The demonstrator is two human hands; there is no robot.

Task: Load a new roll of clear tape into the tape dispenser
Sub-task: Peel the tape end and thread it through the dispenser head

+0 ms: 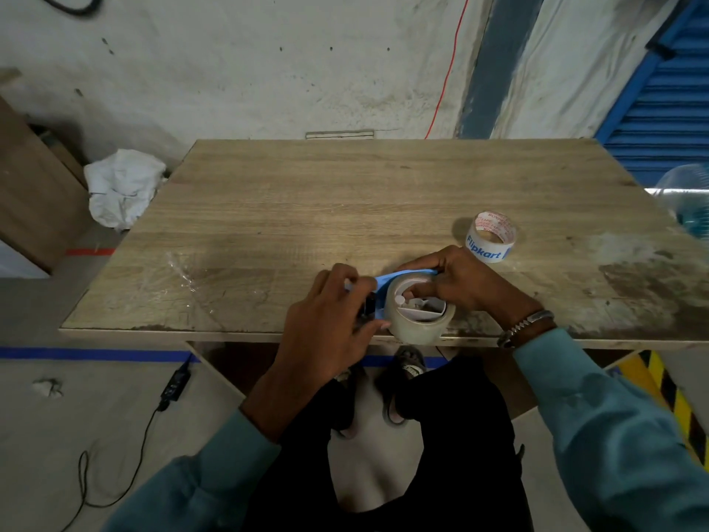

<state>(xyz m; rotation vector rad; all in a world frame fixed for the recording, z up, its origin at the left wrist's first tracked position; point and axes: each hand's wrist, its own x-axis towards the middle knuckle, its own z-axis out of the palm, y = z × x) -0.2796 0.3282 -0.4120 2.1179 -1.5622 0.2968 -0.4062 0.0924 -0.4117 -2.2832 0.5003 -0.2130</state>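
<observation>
A blue tape dispenser (387, 280) lies at the near edge of the wooden table (345, 197), with a roll of clear tape (420, 326) sitting on its white hub. My left hand (333, 320) grips the dispenser's handle end from the left. My right hand (464, 280) holds the dispenser's far side, fingers curled into the roll's core. Much of the dispenser is hidden under both hands.
A white printed tape roll (491, 236) stands on the table to the right behind my hands. A clear plastic scrap (184, 274) lies at the left. A plastic bottle (686, 201) shows at the right edge. White sack (122, 186) beside the table.
</observation>
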